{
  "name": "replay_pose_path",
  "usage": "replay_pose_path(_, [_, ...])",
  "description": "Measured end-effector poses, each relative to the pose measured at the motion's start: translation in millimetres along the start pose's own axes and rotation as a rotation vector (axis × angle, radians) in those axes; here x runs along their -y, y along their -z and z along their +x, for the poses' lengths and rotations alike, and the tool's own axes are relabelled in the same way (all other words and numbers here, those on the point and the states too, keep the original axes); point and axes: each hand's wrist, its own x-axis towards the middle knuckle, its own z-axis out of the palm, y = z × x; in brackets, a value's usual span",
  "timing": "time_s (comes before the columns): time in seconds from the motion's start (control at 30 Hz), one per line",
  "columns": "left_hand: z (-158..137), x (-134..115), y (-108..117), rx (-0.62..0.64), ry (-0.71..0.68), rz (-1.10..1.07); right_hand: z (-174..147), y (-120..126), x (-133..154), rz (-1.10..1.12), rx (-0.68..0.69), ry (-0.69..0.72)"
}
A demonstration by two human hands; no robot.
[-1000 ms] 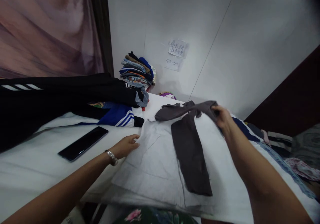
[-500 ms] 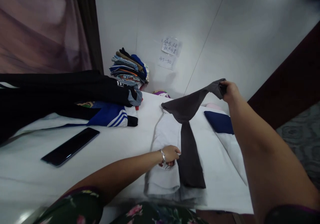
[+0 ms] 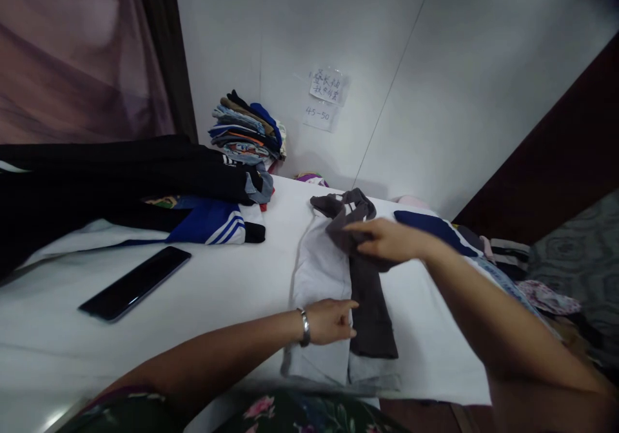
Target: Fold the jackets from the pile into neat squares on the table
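A light grey garment (image 3: 319, 259) with dark grey sleeves lies partly folded in front of me. One dark sleeve (image 3: 372, 323) runs straight down its right side, and more dark fabric (image 3: 360, 201) bunches at the far end, around the neck. My left hand (image 3: 331, 321), with a silver bracelet at the wrist, rests on the light body; its index finger and thumb are stretched toward the sleeve, apart, holding nothing. Above the upper right part, my right hand (image 3: 394, 241) is closed on dark sleeve fabric, slightly blurred; its fingertips point left.
A phone (image 3: 135, 283) lies on the white table (image 3: 242, 278) at left, near black clothing (image 3: 120, 169) and a blue striped garment (image 3: 207, 220). A folded clothes stack (image 3: 246, 130) stands by the wall. Navy cloth (image 3: 435, 230) lies at right; handwritten papers (image 3: 326, 88) hang on the wall.
My right hand has brought the raised dark fabric down and left over the garment. My left hand has shifted slightly down, its fingers now stretched instead of pinching the garment's edge.
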Motion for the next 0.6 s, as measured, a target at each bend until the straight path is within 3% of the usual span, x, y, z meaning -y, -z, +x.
replay_pose_path(0.13, [-46, 0, 1, 0.087, -0.207, 0.059, -11, -85, -12, -0.38, 0.264, -0.039])
replay_pose_path(0.23, [-73, 5, 5, 0.064, -0.218, -0.047, -18, -120, -29, -0.303, 0.341, -0.052])
replay_pose_path(0.33, [-86, 17, 14, -0.058, -0.025, -0.215, -27, -138, -47, -0.017, 0.368, -0.052])
replay_pose_path(0.47, [-83, 43, 28, -0.406, 0.209, -0.321, -42, -157, -67, 0.487, 0.366, -0.143])
replay_pose_path(0.53, [-78, 54, 32, -0.529, 0.33, -0.393, -49, -157, -77, 0.615, 0.283, -0.128])
replay_pose_path(0.6, [-72, 60, 34, -0.558, 0.45, -0.517, -53, -146, -91, 0.609, 0.071, -0.098])
